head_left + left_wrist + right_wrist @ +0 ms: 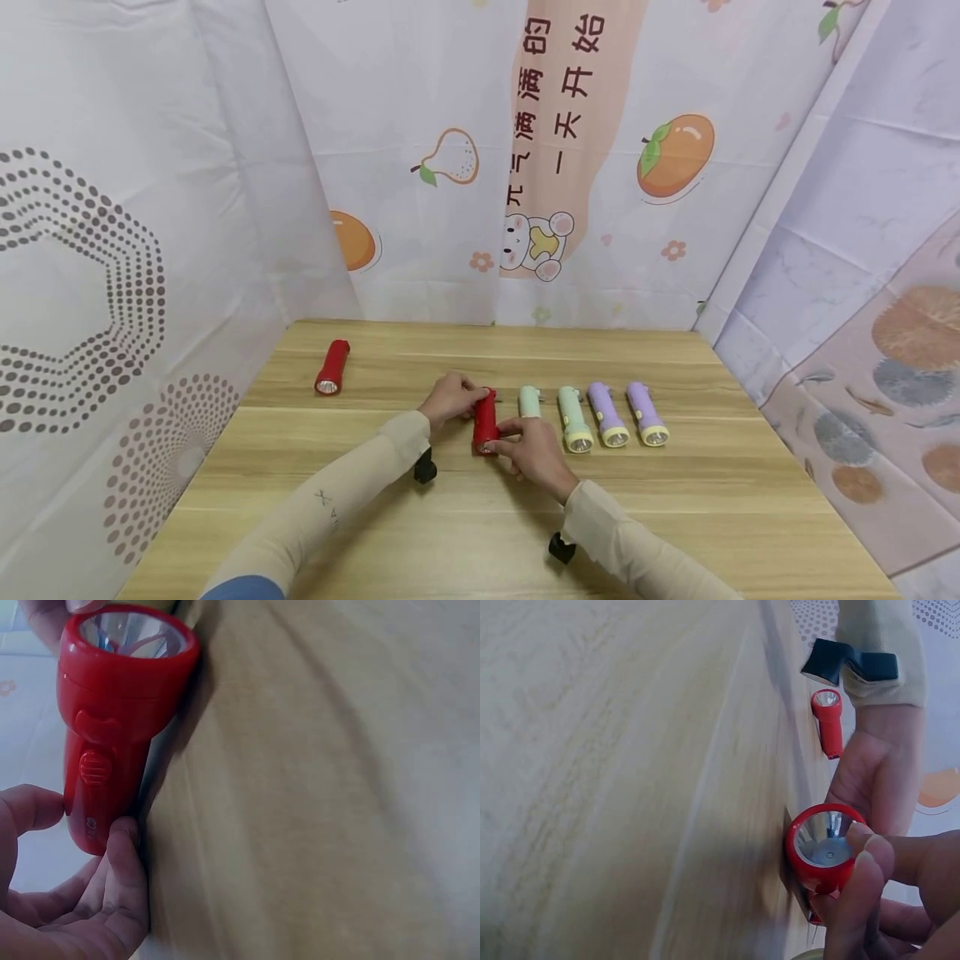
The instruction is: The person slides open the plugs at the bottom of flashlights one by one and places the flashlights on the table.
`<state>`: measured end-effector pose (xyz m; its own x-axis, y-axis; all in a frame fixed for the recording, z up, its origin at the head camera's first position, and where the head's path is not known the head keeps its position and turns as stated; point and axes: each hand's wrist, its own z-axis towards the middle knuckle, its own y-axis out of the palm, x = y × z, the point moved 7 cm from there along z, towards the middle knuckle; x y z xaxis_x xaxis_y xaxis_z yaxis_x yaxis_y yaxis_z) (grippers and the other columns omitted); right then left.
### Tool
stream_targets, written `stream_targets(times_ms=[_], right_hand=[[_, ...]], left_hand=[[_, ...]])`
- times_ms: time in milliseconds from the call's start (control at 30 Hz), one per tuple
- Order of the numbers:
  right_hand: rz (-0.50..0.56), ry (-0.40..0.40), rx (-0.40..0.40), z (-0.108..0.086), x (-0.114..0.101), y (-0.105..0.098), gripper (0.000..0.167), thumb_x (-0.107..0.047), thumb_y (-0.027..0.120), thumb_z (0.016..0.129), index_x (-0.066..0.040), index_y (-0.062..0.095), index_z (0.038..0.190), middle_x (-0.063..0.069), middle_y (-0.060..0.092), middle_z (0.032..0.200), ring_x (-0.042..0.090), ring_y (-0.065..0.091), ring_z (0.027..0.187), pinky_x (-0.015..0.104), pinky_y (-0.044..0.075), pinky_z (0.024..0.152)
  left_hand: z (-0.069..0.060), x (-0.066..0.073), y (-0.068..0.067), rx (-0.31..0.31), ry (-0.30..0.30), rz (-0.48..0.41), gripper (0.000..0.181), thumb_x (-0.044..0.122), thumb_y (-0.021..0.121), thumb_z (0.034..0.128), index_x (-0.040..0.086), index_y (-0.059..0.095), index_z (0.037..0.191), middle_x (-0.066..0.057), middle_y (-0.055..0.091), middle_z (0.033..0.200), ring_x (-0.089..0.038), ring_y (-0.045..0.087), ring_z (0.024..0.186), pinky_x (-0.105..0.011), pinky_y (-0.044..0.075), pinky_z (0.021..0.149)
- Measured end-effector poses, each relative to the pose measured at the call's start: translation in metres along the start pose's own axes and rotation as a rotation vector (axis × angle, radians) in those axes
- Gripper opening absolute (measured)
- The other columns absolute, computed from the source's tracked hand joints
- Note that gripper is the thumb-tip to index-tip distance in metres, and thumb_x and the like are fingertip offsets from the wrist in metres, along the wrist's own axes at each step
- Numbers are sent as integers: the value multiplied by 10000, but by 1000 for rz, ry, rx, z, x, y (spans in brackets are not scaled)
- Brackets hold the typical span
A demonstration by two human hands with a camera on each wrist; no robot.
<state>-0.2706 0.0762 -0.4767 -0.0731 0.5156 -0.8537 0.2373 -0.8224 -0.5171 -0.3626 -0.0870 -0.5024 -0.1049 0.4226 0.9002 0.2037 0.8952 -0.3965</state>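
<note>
A red flashlight [485,417] lies near the table's middle, its lens toward me. My left hand [448,397] pinches its tail end; in the left wrist view, thumb and fingers [124,874] sit on either side of the red body [105,769], below the ridged switch. My right hand [538,457] holds the lens end, and in the right wrist view its thumb and fingers [866,881] grip the rim [801,862]. Right of it stands a row of flashlights: a mint one [529,400], partly hidden by my right hand, another mint one [572,412], then two purple ones [606,411] [643,408].
Another red flashlight [333,367] lies apart at the table's back left. The wooden table [465,533] ends at printed curtains [420,283] at the back and sides. Black wrist mounts [425,467] hang under both forearms.
</note>
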Motion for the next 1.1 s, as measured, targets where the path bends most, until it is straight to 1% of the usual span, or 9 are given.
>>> stream_targets(times_ms=[233, 333, 400, 500, 600, 733, 867, 933, 1100], right_hand=[[40, 8, 28, 1, -4, -6, 320, -225, 784, 930, -18, 702, 1160, 81, 714, 924, 204, 613, 467, 322, 528, 433], [50, 4, 39, 0, -6, -7, 303, -251, 759, 953, -39, 702, 1161, 74, 702, 995, 250, 627, 491, 357, 541, 451], [67, -11, 42, -1, -8, -8, 283, -249, 736, 970, -45, 702, 1164, 82, 700, 1012, 283, 631, 498, 389, 548, 459], [93, -31, 53, -2, -9, -9, 247, -240, 705, 990, -58, 708, 1157, 74, 698, 1033, 294, 623, 496, 396, 544, 460], [101, -52, 68, -4, -9, -11, 219, -238, 693, 997, -76, 720, 1141, 56, 702, 1040, 238, 596, 478, 338, 519, 442], [93, -86, 71, -7, -9, -11, 211, -248, 702, 994, -87, 733, 1126, 42, 704, 1043, 189, 569, 484, 278, 479, 428], [75, -93, 54, -13, -6, -9, 220, -289, 716, 987, -113, 741, 1117, 14, 706, 1032, 188, 584, 554, 290, 491, 450], [64, -92, 50, -15, -4, -8, 215, -303, 721, 981, -131, 745, 1108, -5, 703, 1019, 179, 592, 613, 297, 504, 469], [36, -120, 57, -19, -2, -7, 149, -276, 731, 968, -155, 755, 1052, -30, 710, 977, 157, 592, 769, 270, 507, 588]], left_hand=[[-15, -4, -7, -8, 22, -13, 290, 299, 692, 989, 36, 613, 1085, -84, 697, 937, -193, 678, 742, -308, 577, 645], [-26, -4, -12, -3, 57, -9, 287, 311, 681, 995, 53, 601, 1091, -82, 706, 940, -206, 680, 751, -320, 572, 638], [-33, -4, -17, 1, 94, -9, 273, 312, 675, 1000, 63, 611, 1091, -89, 702, 942, -225, 685, 760, -338, 573, 615], [-45, -1, -23, 5, 175, 19, 219, 294, 663, 1014, 85, 648, 1075, -87, 689, 923, -247, 691, 758, -348, 571, 593], [-58, 3, -28, 5, 270, 65, 170, 273, 662, 1019, 106, 687, 1036, -34, 682, 914, -216, 672, 773, -325, 559, 643], [-78, 4, -30, -20, 339, 145, 149, 305, 664, 1021, 167, 713, 994, 49, 676, 915, -145, 619, 818, -301, 528, 730], [-98, 1, -28, -64, 359, 183, 133, 318, 659, 1026, 201, 709, 985, 82, 669, 912, -128, 598, 844, -303, 513, 762], [-107, -1, -28, -81, 363, 183, 115, 297, 659, 1027, 204, 706, 977, 81, 670, 906, -131, 600, 847, -300, 511, 768], [-121, -6, -28, -104, 363, 164, 121, 282, 656, 1030, 183, 714, 991, 64, 673, 888, -137, 610, 819, -292, 520, 740]])
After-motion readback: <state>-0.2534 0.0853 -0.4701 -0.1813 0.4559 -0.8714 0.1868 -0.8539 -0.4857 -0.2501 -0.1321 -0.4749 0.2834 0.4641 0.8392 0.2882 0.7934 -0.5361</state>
